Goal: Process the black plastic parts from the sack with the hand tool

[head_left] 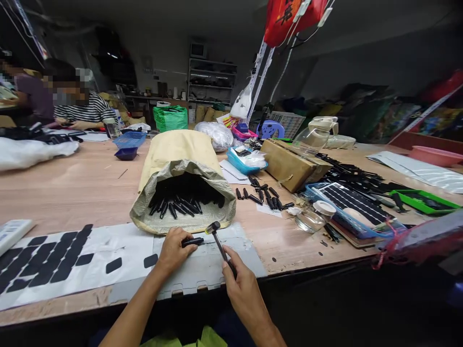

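My left hand (pixel 174 249) is closed on a short black tube-shaped part (pixel 192 242), which lies flat on a grey mat (pixel 202 274) at the table's near edge. My right hand (pixel 243 284) grips the black handle of a small hammer (pixel 216 235). The hammer's head hovers just above the right end of the part. Right behind my hands an open woven sack (pixel 183 185) lies on its side, with several more black parts (pixel 177 205) in its mouth.
Black oval stickers on a white sheet (pixel 54 258) lie to the left. To the right are loose black parts (pixel 265 195), a cardboard box (pixel 292 164), a glass dish (pixel 310 220) and a blue tray (pixel 347 205). Two people sit at the far left (pixel 72 103).
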`<state>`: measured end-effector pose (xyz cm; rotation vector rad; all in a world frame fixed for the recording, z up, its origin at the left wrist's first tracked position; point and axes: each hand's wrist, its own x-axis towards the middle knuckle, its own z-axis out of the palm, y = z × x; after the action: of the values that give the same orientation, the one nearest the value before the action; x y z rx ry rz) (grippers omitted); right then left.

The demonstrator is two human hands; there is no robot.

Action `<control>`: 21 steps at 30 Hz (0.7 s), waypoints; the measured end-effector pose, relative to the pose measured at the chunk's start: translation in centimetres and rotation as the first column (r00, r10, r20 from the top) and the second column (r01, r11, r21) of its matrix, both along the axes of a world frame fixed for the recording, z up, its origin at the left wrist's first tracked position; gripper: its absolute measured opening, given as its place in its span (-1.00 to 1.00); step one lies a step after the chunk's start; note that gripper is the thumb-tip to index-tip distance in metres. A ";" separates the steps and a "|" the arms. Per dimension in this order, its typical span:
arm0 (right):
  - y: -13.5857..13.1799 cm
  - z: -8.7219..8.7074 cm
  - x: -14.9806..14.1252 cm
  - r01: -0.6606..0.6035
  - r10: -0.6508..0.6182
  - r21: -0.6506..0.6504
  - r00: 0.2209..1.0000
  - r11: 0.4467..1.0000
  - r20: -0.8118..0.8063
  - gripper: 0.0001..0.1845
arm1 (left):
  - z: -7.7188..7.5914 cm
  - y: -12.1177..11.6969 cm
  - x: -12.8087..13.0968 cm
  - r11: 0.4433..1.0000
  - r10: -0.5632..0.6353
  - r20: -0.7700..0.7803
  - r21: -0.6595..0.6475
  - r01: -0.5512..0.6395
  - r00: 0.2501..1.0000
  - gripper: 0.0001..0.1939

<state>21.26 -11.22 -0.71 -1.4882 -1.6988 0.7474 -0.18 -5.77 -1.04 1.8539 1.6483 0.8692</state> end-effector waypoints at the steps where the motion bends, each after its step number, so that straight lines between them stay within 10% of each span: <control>1: -0.4 -0.3 -0.2 -0.010 0.009 0.017 1.000 1.000 0.029 -0.48 | 0.1 0.0 0.0 1.000 -0.004 0.000 -0.009 0.004 1.000 -0.88; 21: -1.4 -0.6 -1.6 -0.072 -0.007 0.222 0.942 0.972 0.334 -0.49 | 0.2 0.2 0.6 0.996 0.076 0.071 -0.056 -0.072 0.995 -0.93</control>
<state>19.63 -12.61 -1.30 -1.4843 -1.9893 0.3070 0.43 -5.59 -0.86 1.7145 1.6874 0.9042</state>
